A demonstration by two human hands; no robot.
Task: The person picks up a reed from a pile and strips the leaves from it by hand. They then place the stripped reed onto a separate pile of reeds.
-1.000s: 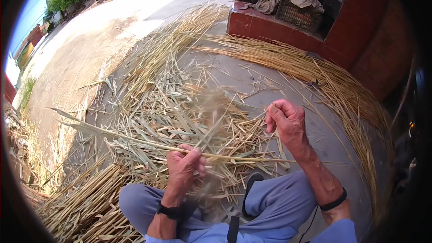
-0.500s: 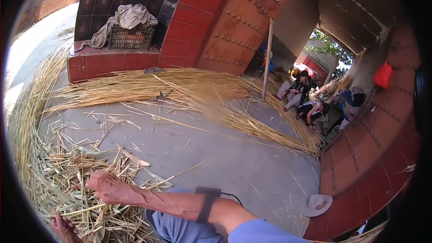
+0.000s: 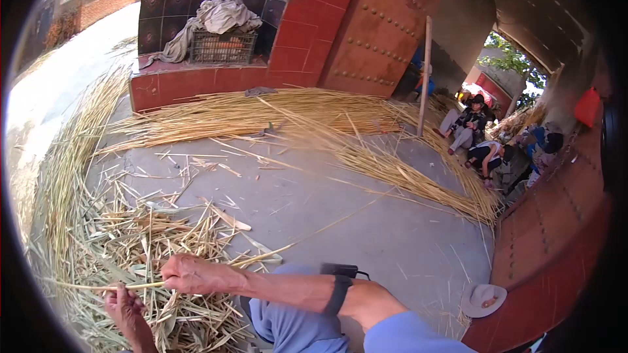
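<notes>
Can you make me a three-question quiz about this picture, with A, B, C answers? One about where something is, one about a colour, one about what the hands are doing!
1. Where is the hat?
A. on the ground by the red wall
B. in the basket
C. on the straw pile

2. What colour is the cloth over the basket?
A. blue
B. beige-grey
C. black

3. What are the left hand and right hand doing?
A. resting open
B. gripping one long stalk
C. holding a hat

Answers: 1 A, it lies on bare concrete beside the wall. 2 B, the draped fabric looks pale. 3 B, both fists close round the stalk.
</notes>
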